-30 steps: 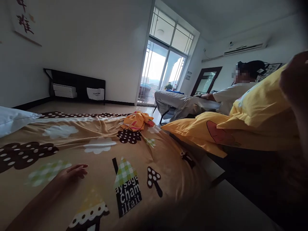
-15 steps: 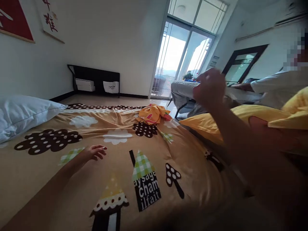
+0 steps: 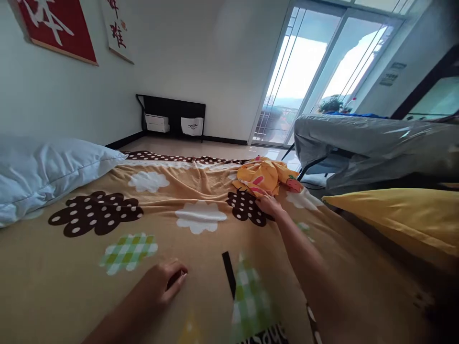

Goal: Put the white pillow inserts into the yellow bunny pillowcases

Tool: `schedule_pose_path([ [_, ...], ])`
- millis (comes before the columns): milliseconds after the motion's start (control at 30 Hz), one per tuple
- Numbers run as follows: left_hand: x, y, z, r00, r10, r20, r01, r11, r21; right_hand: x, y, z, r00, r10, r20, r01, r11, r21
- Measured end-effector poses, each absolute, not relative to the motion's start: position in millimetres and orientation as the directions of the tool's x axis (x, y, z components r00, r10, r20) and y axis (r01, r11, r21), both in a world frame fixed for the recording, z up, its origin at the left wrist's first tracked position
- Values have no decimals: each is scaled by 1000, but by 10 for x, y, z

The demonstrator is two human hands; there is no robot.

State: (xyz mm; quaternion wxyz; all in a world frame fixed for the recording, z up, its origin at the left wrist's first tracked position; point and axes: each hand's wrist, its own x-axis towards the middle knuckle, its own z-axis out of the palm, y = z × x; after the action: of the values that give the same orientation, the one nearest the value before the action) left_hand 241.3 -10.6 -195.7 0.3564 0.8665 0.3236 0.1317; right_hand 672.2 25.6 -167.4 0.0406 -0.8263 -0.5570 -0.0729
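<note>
Right hand point(image 3: 268, 204) stretched far forward across the bed, fingertips touching the near edge of a crumpled orange-yellow printed cloth point(image 3: 263, 175); grip not closed around it, fingers reaching flat, whether any fabric is pinched cannot be told. Cloth bunched near the far right edge of the bed, pink and red motifs showing on its folds, lying on a tan bedspread with brown polka-dot trees, white clouds and green gingham shapes point(image 3: 64, 277).

Left hand point(image 3: 163, 284) resting on the bedspread close to the camera, fingers loosely curled, palm down, grasping nothing, just right of a green gingham patch and well apart from the cloth.

A pale blue-white pillow point(image 3: 46, 169) lying at the left edge of the bed. A plain yellow pillow point(image 3: 398, 220) lying at the right, just beside the bed edge. Beyond it, a grey cloth-covered folding cot point(image 3: 369, 143) on dark legs. A low black shelf holding white boxes point(image 3: 172, 117) against the far wall, beside tall glass sliding doors point(image 3: 315, 71) bright with daylight. A red wall hanging with white characters point(image 3: 53, 26) at upper left.
</note>
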Motion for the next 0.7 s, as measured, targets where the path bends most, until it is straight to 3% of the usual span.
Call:
schedule_pose_path([
  [100, 2417, -92, -1946, 769, 639, -17, 475, -553, 684, 6821, 334, -2017, 464, 866, 187, 881, -429, -199],
  [233, 2399, -112, -1946, 785, 619, -34, 479, -570, 668, 6831, 413, -2004, 546, 791, 275, 794, -385, -470],
  [433, 2343, -117, -1901, 776, 630, 27, 468, -604, 645, 6461, 624, -1389, 488, 741, 461, 676, 12, -737],
  [533, 2321, -22, -1867, 714, 696, 72, 474, -557, 682, 5905, 635, -1120, 367, 751, 548, 608, 252, -753],
  [633, 2280, 144, -1881, 538, 825, 172, 394, -427, 814, 5046, 416, -1031, 152, 757, 635, 531, 479, -699],
  [700, 2226, 237, -1931, 400, 900, 176, 306, -311, 900, 4416, 135, -1067, -279, 694, 663, 344, 717, -606],
])
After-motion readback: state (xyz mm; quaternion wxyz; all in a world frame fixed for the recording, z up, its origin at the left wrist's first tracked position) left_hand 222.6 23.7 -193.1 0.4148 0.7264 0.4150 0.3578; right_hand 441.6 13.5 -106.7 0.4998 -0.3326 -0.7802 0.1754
